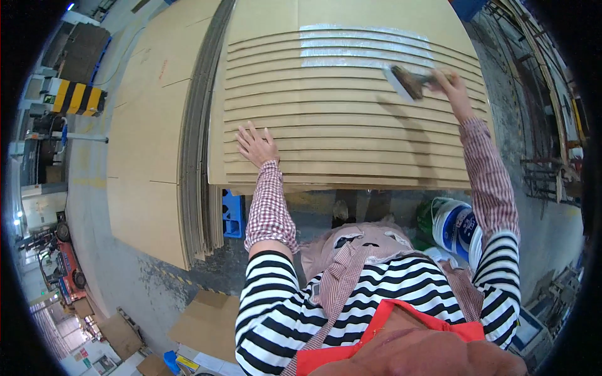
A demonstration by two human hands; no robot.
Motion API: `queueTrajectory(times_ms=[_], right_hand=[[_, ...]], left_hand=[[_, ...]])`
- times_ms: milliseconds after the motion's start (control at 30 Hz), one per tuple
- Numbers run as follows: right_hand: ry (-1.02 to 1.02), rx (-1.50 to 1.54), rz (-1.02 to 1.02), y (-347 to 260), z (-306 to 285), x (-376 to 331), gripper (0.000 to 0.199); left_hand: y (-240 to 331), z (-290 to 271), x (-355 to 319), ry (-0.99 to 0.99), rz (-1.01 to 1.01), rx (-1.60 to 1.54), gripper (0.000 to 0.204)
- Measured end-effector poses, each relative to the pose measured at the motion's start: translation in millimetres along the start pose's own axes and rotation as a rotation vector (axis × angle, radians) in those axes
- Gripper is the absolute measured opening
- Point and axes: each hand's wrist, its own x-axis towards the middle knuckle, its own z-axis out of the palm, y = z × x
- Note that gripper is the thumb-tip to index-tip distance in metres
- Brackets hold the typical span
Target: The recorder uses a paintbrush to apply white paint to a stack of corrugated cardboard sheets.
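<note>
Before me lies a stack of brown cardboard sheets (338, 135), fanned so that their edges overlap in parallel steps. My left hand (258, 145) rests flat near the left side of the stack, fingers spread, holding nothing. In my right hand (453, 89) is a wide brush (407, 83), gripped by its handle, with pale bristles pointing left over the right half of the sheets. Whether the bristles touch the cardboard I cannot tell. A shiny whitish wet coating (364, 47) covers the middle of several far strips, just beyond the brush.
Another tall cardboard stack (150, 125) stands to the left. Below the near edge, at right, is a white and blue bucket (456, 229) beside a green one (426, 216). A blue pallet (232, 214) shows under the stacks. Metal racks (552, 144) line the right side.
</note>
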Motion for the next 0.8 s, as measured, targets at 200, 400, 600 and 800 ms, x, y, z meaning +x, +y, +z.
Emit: queueTrajectory(times_ms=[200,400,600,800], right_hand=[[-0.127,-0.269,-0.279,-1.4,86.4,71.8,0.024],[-0.318,-0.591,-0.507,-1.9,109.1,-45.4,0.015],[-0.499,-0.319,-0.192,-13.5,110.8,-65.5,0.015],[-0.104,-0.452,-0.309,-17.0,156.6,81.4,0.02]], left_hand=[[3.0,-2.4,-5.5,0.057,0.027,-0.032,0.059],[5.2,-6.7,-4.8,0.079,0.007,-0.046,0.059],[7.7,-10.9,-3.4,0.02,-0.021,-0.001,0.059],[8.7,-16.0,-3.4,0.056,-0.023,-0.068,0.059]])
